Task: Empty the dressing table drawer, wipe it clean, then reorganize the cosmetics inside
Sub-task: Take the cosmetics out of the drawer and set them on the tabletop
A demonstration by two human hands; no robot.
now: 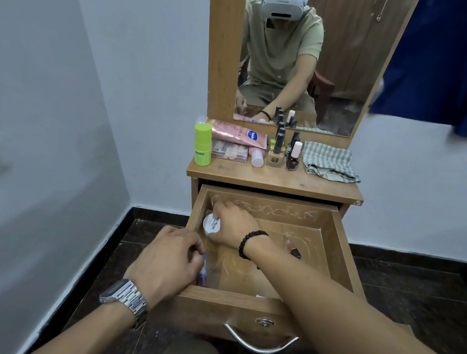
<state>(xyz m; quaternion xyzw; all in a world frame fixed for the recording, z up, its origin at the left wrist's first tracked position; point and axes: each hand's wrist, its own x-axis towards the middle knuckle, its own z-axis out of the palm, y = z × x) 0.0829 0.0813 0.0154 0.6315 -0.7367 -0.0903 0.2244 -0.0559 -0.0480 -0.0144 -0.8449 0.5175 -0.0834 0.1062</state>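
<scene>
The drawer (337, 247) is pulled fully out below the bench (278, 179), and both hands are inside it along its left wall. A white round tub (211, 224), with part of a "polish" label showing, is gripped by the curled fingers of the right hand (234, 225) near the far left corner; a slim blue-capped tube (203, 269) is pinched by the left hand (167, 259) against the left wall near the front edge. A small dark-capped bottle (291, 246) lies on its side on the drawer floor toward the right, apart from both hands. On the bench, a green bottle (202, 144), a pink tube (237, 133) resting on a clear box (229, 150), a cluster of nail polish bottles (283, 150) and a checked cloth (330, 161) at the right edge are already crowded together. It is judged that emptying is nearly done, and several risks follow. With the right forearm crossed over the drawer, the lying bottle could be knocked or rolled as the tub is lifted out. The tub's lid could be loosened if it is held only by the rim. Little bare bench is left, so a hurried placement could topple the upright glass polish bottles like skittles or push one off the front edge. The slim tube, held only by a pinch, could slip back into the drawer.
</scene>
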